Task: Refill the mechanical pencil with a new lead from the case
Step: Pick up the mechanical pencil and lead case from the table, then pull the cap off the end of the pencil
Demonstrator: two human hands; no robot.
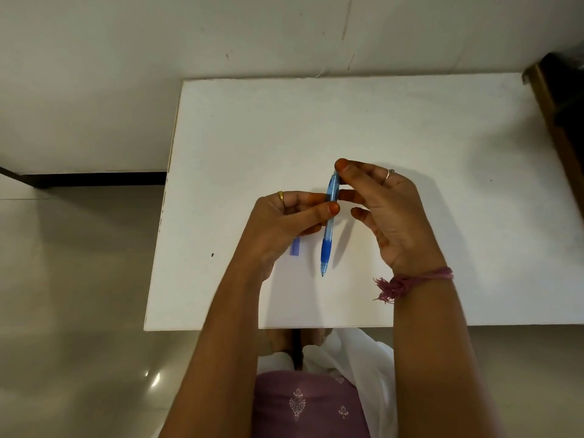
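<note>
A blue mechanical pencil [328, 229] with a dark blue grip stands nearly upright above the white table [442, 216], tip pointing toward me. My left hand [284, 222] pinches its clear barrel between thumb and fingers. My right hand [385, 207] is at the pencil's top end, the index fingertip touching the cap end and the other fingers spread beside the barrel. A small purple lead case [296, 247] lies on the table, partly hidden under my left hand. No loose lead is visible.
The table's left edge [161, 216] and near edge drop off to a pale tiled floor. A dark wooden piece of furniture [556, 115] stands at the table's far right corner. A wall runs behind the table.
</note>
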